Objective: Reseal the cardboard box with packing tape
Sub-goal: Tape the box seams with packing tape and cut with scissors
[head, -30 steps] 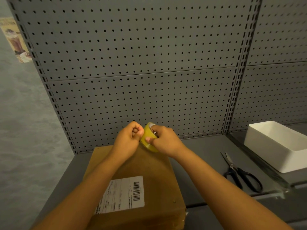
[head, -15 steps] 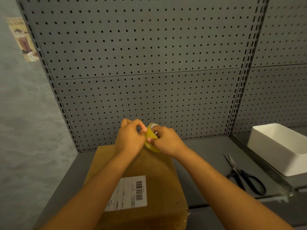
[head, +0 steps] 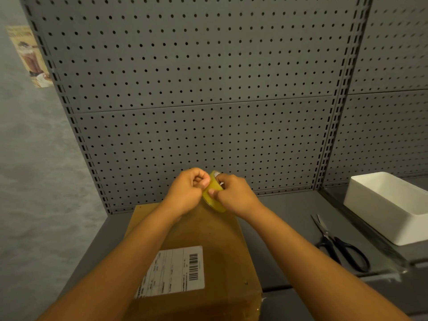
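The box (head: pixel 196 258) lies flat on the grey worktop (head: pixel 284 218), long side running from 6 to 12 o'clock; its white label (head: pixel 172 272) sits toward the near end with a barcode at its 3 o'clock edge, the print too small to read; both hands meet above the far end of the box, at 12 o'clock; the right hand (head: pixel 236 194) grips the yellowish tape roll (head: pixel 214 195), fingers curled round it, thumb on the outer face; the left hand (head: pixel 186 193) is curled tight against the roll at its 9 o'clock side, thumb and forefinger pressed together at the tape surface, though whether they hold a loose end I cannot tell; black scissors (head: pixel 340 246) lie on the worktop at 3 o'clock, blades together and pointing away; a white tub (head: pixel 389 205) stands beyond them at 2 o'clock; grey pegboard (head: pixel 196 89) rises behind; a blurred poster (head: pixel 30 56) hangs at 10 o'clock, its text unreadable
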`<action>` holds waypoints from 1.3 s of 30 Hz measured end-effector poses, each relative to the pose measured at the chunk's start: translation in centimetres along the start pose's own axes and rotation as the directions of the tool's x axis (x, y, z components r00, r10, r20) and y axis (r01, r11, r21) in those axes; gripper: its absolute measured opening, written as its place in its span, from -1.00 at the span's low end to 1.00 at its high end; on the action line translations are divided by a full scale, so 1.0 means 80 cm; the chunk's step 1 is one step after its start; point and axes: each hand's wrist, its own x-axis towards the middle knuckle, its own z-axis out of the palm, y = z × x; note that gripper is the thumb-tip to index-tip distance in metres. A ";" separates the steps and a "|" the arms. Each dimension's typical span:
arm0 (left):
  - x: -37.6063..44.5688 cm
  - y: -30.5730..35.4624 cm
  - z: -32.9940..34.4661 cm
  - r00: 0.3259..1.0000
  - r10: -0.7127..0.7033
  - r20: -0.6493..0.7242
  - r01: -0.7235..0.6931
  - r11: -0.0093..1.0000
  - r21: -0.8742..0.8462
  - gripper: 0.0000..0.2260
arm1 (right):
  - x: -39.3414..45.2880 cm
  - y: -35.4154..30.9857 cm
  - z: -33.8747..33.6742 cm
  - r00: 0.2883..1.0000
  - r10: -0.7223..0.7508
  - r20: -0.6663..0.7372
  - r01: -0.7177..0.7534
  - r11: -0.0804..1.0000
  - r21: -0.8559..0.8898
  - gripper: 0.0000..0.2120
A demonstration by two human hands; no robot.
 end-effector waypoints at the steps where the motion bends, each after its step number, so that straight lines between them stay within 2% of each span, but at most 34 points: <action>1: -0.001 0.004 0.000 0.999 0.041 0.011 -0.041 0.999 0.010 -0.88 | 0.002 0.001 -0.003 1.000 0.005 -0.005 -0.005 1.000 0.013 -0.88; 4: -0.005 0.006 -0.007 0.997 0.074 -0.025 -0.075 0.997 -0.032 -0.90 | 0.004 0.002 -0.009 1.000 0.003 0.007 -0.003 1.000 0.021 -0.86; 11: 0.000 0.005 -0.012 0.994 -0.056 -0.094 0.036 0.979 -0.199 -0.98 | 0.000 0.018 -0.011 0.998 -0.057 -0.024 0.057 0.998 -0.012 -0.65; 13: 0.002 0.005 -0.010 0.991 -0.077 -0.112 0.051 0.973 -0.223 -0.95 | -0.002 0.022 -0.015 0.998 -0.061 -0.020 0.061 0.998 0.009 -0.60; 18: 0.007 0.013 -0.007 0.987 -0.125 -0.103 0.093 0.957 -0.277 -0.93 | -0.012 0.039 -0.035 0.994 -0.094 0.050 0.088 0.991 0.100 -0.69; 23: 0.008 0.025 0.012 0.989 -0.098 -0.113 0.071 0.973 -0.221 -0.95 | -0.010 0.036 -0.053 0.991 -0.116 -0.069 0.105 0.984 -0.146 -0.71; 29: 0.015 0.045 0.029 0.987 0.004 -0.161 -0.028 0.988 -0.149 -0.96 | -0.004 0.040 -0.067 0.986 -0.050 -0.161 -0.018 0.917 -0.399 -0.73; 31: 0.016 0.040 0.030 0.986 -0.030 -0.166 0.001 0.984 -0.175 -0.95 | -0.003 0.045 -0.069 0.988 -0.043 -0.149 -0.016 0.928 -0.373 -0.69; 35: 0.016 0.021 0.029 0.978 -0.135 -0.158 0.095 0.967 -0.236 -0.94 | -0.005 0.058 -0.071 0.990 -0.006 -0.141 -0.020 0.983 -0.183 -0.49; 39: 0.014 0.010 0.034 0.965 -0.260 -0.035 0.240 0.928 -0.286 -0.90 | -0.009 0.073 -0.070 0.989 0.055 -0.136 -0.063 0.996 -0.058 -0.52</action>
